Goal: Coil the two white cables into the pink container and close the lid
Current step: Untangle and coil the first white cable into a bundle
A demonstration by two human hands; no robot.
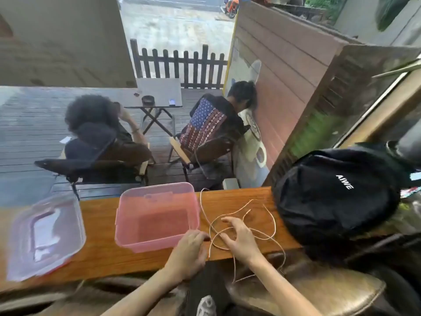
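container: pink container [157, 216] open on the counter [102, 252], nothing inside
lid: lid [44, 236] off, lying left of it, apart
cables: white cables [241, 226] loose on counter right of container, one end hanging off the near edge
left hand [190, 252]: fingers curled, pinching a cable at container's near-right corner
right hand [239, 238]: fingers spread, resting on the tangle
backpack: black backpack [337, 192] at far right

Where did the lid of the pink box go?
In the head view, the lid lies on the wooden counter at the far left, beside the open pink container.
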